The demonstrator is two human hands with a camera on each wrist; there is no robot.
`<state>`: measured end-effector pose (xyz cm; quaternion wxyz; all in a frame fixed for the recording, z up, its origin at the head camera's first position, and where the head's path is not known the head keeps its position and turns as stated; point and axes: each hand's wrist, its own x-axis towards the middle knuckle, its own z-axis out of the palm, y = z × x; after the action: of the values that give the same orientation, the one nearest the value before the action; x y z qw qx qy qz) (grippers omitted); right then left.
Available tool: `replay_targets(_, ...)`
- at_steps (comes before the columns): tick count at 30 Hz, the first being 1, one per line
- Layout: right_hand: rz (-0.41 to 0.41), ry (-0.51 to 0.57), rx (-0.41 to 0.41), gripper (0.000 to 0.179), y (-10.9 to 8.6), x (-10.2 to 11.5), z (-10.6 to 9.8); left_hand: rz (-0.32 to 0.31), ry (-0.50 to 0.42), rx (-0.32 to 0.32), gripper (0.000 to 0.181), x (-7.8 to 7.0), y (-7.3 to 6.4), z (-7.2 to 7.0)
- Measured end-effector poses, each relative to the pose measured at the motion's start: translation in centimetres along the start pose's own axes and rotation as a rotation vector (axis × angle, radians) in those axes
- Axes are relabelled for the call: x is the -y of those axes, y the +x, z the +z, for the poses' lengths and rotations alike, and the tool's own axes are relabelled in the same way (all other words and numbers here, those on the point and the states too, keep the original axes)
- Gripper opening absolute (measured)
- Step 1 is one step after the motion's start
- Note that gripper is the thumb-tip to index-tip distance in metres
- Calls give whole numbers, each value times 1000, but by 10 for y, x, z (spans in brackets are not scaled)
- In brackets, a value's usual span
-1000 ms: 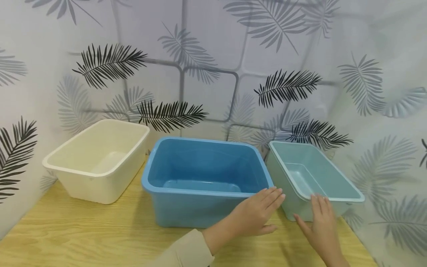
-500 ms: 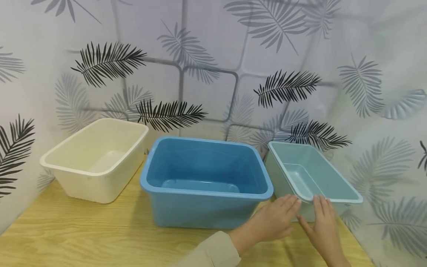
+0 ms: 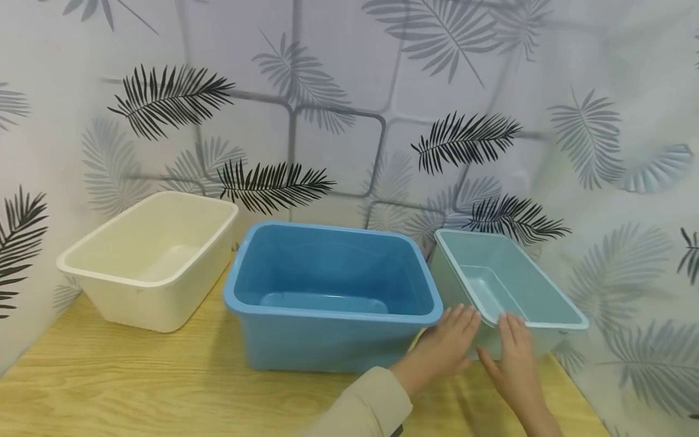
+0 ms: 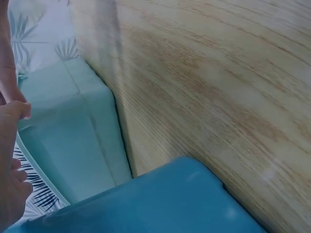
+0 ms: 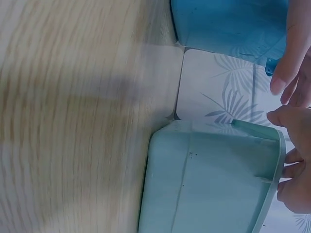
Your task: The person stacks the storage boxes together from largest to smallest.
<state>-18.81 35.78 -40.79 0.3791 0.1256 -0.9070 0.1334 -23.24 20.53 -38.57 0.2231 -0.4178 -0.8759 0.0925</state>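
A pale green plastic basin point(image 3: 532, 282) stands at the right of the table. My right hand point(image 3: 516, 367) has its fingertips at the near rim, fingers fairly straight and thumb spread to the left. My left hand point(image 3: 445, 346) is in front of the gap between that basin and a larger blue basin point(image 3: 333, 337), its straight fingers pointing up toward the green basin's near left corner. In the left wrist view, the left hand point(image 4: 9, 165) shows at the left edge. From the right wrist view, the right hand point(image 5: 296, 155) appears beside the green rim.
A cream basin point(image 3: 153, 303) stands at the left of the wooden table point(image 3: 164, 388). All three basins hold nothing visible. Behind them hangs a leaf-patterned sheet point(image 3: 338, 73). The table's right edge runs close by the green basin.
My left hand has gone from the blue basin's right corner over to the green basin's near left corner, then slightly back and up. The right hand stays at the green rim.
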Motion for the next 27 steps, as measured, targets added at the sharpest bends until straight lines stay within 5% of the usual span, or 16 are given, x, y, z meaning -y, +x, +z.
replay_targets(9,79,15,72,64,4,11,1,-25,-25,46,73,-3,6,4)
replay_targets(27,111,34,80,59,3,8,-6,-22,-116,64,75,-10,12,5)
